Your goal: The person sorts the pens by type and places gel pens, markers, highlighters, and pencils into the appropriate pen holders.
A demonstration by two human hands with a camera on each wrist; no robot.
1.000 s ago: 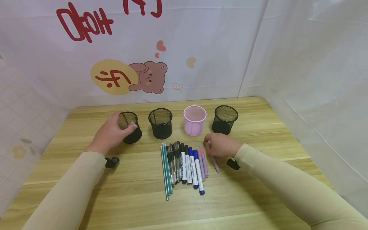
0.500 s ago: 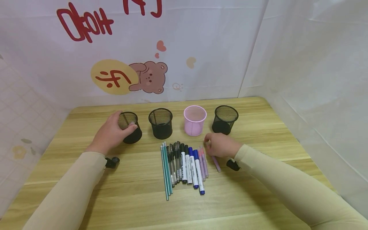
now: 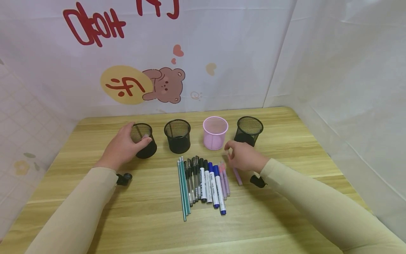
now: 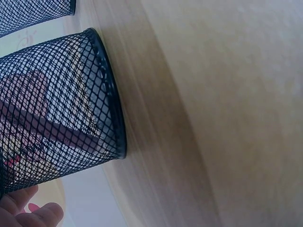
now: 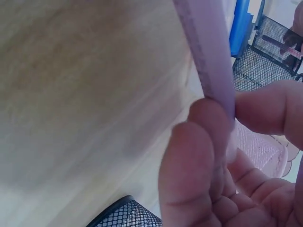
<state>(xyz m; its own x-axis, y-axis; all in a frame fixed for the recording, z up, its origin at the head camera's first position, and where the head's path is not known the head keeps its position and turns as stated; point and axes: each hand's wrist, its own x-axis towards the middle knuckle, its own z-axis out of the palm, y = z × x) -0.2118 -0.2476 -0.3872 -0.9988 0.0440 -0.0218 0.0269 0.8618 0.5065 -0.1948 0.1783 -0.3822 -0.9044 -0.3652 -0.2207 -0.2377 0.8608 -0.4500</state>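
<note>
My left hand (image 3: 122, 144) grips the leftmost black mesh pen holder (image 3: 147, 150) by its side. In the left wrist view a slim pen (image 4: 71, 137) shows through that holder's mesh, leaning inside. Fingers curled, my right hand (image 3: 245, 157) pinches a light purple pen (image 5: 210, 52) between thumb and fingertips. The pen's lower end slants down toward the table, and I cannot tell whether it touches. Just left of this hand lie more purple pens (image 3: 224, 183), next to blue-capped markers (image 3: 219, 188).
Along the back stand another black mesh holder (image 3: 177, 141), a pink holder (image 3: 214, 137) and a black holder (image 3: 248, 130) behind my right hand. Black-capped markers (image 3: 203, 183), black gel pens (image 3: 191, 180) and green pencils (image 3: 183, 190) lie side by side on the wooden table (image 3: 142, 225).
My right hand has risen slightly with the purple pen, whose lower end has shifted toward the back of the table. My left hand stays on its holder.
</note>
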